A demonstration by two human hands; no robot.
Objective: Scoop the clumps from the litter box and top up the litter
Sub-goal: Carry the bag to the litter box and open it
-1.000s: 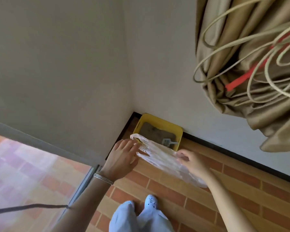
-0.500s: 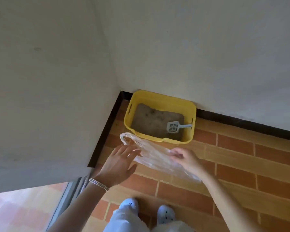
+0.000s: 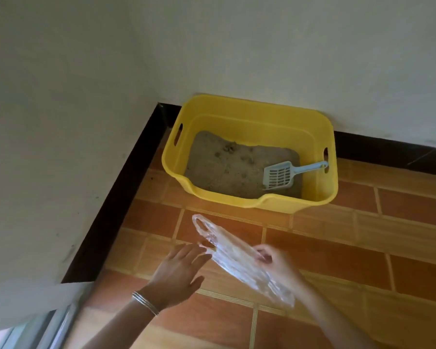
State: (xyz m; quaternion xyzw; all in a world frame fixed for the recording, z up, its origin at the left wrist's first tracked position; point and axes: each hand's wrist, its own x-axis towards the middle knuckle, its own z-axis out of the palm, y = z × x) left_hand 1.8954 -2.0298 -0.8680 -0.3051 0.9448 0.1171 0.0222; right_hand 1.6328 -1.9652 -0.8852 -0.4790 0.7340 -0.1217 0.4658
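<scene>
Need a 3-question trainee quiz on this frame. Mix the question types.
1. True or false: the scoop lies on the litter inside the litter box.
2. The left hand, next to the bag, is: A) open, fingers straight; B) a closed fist; C) gripping the scoop.
3. Fill in: the right hand pinches the ___.

Key: 1 true; 2 A; 3 bag.
</scene>
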